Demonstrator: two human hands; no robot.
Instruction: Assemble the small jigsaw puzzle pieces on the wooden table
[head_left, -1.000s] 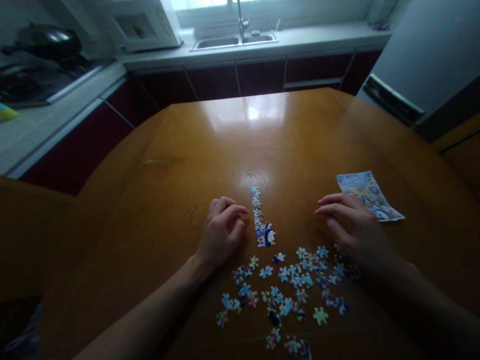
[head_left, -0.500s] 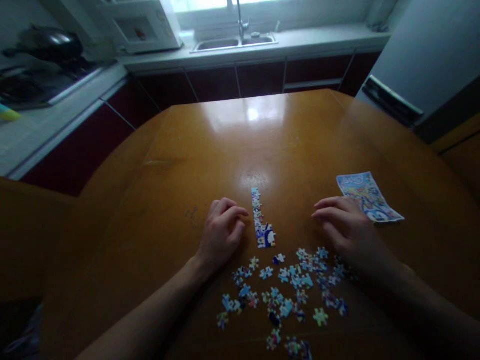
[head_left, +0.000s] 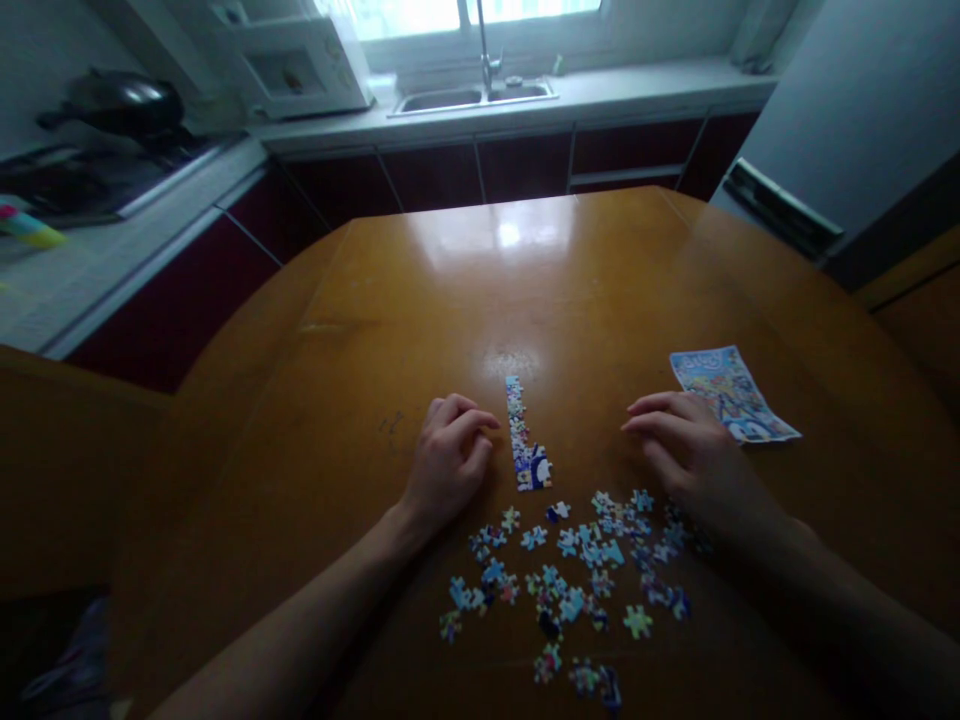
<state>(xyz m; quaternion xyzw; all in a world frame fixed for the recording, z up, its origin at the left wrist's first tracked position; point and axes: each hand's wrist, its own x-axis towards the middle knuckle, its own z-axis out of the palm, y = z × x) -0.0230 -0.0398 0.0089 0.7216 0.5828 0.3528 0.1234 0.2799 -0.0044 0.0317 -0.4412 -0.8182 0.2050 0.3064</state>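
Observation:
A narrow joined strip of jigsaw puzzle pieces [head_left: 517, 425] lies on the wooden table, widening at its near end, where dark blue and white show. My left hand [head_left: 452, 450] rests just left of this strip, fingers loosely bent and apart, holding nothing. On the other side, farther from the strip, my right hand [head_left: 686, 445] has its fingers stretched toward the left, with nothing visible between them. It covers part of a printed picture sheet [head_left: 731, 385]. Several loose puzzle pieces [head_left: 572, 603] are scattered between my forearms, and a blue-and-white piece [head_left: 558, 511] lies just below the strip.
The wooden table [head_left: 450, 310] reaches to a counter with a sink [head_left: 442, 100]. A white microwave [head_left: 300, 70] and a stove with a dark pan [head_left: 124, 100] stand at the back left. A fridge [head_left: 847, 120] is at the right.
The camera view has shifted slightly, showing a little more of the window. Both hands and the puzzle pieces keep their places on the table.

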